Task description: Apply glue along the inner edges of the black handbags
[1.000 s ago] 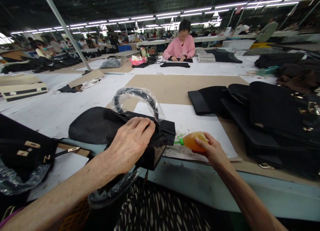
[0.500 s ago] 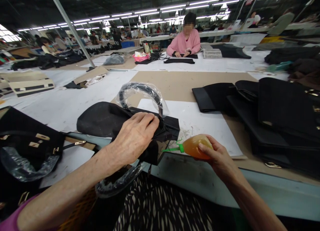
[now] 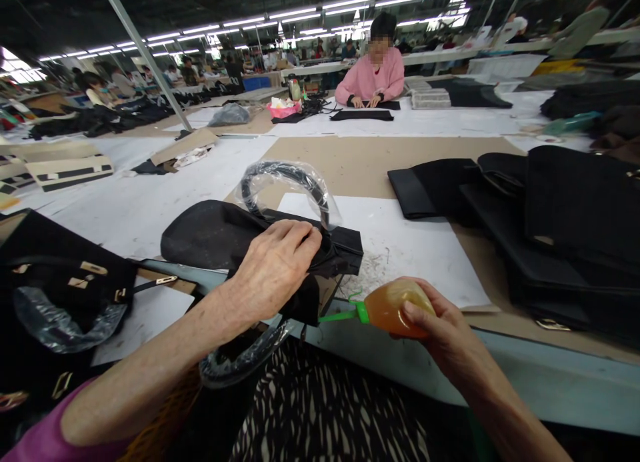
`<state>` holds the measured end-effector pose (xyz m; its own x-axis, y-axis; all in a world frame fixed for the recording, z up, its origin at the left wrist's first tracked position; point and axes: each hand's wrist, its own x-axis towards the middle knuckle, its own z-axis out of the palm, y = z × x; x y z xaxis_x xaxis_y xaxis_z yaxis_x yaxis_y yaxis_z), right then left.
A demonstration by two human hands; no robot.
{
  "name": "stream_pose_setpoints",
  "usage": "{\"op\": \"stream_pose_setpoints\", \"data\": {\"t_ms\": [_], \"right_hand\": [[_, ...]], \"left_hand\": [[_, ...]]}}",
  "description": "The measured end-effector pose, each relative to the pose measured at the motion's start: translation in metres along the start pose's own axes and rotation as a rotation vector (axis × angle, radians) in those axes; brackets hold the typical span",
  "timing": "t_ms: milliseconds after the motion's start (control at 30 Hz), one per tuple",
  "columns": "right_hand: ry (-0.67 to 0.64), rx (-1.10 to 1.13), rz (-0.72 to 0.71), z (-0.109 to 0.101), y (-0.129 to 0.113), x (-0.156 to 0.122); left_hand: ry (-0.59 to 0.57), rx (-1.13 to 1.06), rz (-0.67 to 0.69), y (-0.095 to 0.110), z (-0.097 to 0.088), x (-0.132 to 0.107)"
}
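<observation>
At the table's front edge lies a black handbag (image 3: 207, 232) with plastic-wrapped handles. One handle (image 3: 316, 194) stands up behind my left hand; the other (image 3: 245, 365) hangs below the edge. My left hand (image 3: 277, 265) is closed over the bag's black material, its fingertips partly hidden in the folds. In my right hand (image 3: 433, 315) is a squeeze bottle (image 3: 395, 309) of amber liquid, lying sideways with my fingers wrapped round it. Its thin green nozzle (image 3: 340, 316) points left, with the tip at the bag's lower dark edge; whether it touches, I cannot tell.
Another black bag (image 3: 65, 289) with gold fittings lies at the left. Black bag pieces (image 3: 560, 229) are stacked at the right. White paper (image 3: 400, 249) with thread scraps covers part of the table. Across it, a person in a pink top (image 3: 373, 75) handles black strips.
My right hand has brought the bottle slightly lower, and its nozzle tip has moved down and left along the bag's edge. My left hand keeps its hold; the whole view has shifted a little.
</observation>
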<state>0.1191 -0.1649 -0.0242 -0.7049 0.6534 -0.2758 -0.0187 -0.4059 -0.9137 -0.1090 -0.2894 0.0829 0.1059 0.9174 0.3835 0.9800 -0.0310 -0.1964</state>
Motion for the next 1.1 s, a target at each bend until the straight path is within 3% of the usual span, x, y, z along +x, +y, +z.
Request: {"op": "stream_pose_setpoints", "data": {"t_ms": [467,833,1100], "right_hand": [[0.103,0.128,0.021,0.004,0.003,0.001],[0.063,0.11,0.046,0.003,0.015,-0.012],[0.246,-0.084,-0.175,-0.001,0.008,-0.014]], "left_hand": [[0.056,0.005,0.005,0.0,0.002,-0.003],[0.107,0.012,0.042,-0.003,0.005,-0.001],[0.089,-0.003,0.003,-0.008,-0.001,0.003]]}}
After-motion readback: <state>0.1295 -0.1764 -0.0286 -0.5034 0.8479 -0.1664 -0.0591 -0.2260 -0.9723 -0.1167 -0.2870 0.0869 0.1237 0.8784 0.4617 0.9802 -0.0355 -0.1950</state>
